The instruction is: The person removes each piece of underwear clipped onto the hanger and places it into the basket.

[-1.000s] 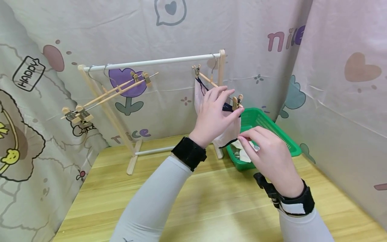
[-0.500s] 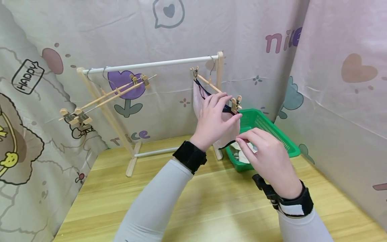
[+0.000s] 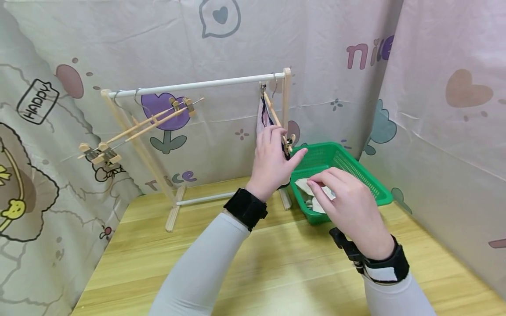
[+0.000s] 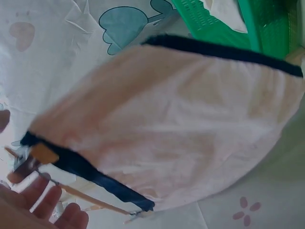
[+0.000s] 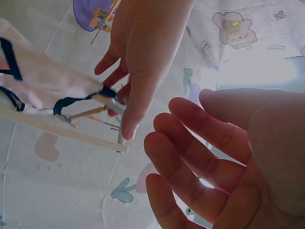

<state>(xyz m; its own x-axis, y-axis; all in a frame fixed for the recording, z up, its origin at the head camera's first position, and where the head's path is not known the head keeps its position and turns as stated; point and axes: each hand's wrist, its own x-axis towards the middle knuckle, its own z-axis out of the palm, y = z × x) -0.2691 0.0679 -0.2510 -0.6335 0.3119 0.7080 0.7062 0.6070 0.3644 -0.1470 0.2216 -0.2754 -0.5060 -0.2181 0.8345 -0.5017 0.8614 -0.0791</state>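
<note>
A small pale pink garment (image 4: 176, 124) with navy trim hangs by its waist edge from a wooden clip hanger (image 3: 272, 109) at the right end of the rack (image 3: 201, 83). My left hand (image 3: 272, 162) is at the hanger's near end, its loosely bent fingers beside the near clip (image 4: 44, 153) and thumb spread away. In the head view this hand hides most of the garment. My right hand (image 3: 352, 208) hovers before the basket with fingers loosely bent; the right wrist view shows nothing between its thumb and fingers (image 5: 176, 143).
A green plastic basket (image 3: 361, 175) with white cloth pieces (image 3: 320, 204) inside stands at the back right of the wooden table (image 3: 276, 267). Two more clip hangers (image 3: 138, 127) hang at the rack's left end. A printed curtain (image 3: 221, 52) encloses the back and sides.
The hanger and garment have swung left, edge-on to the head view, and the hem has come away from my right fingertips. My left hand has shifted slightly left; my right has hardly moved.
</note>
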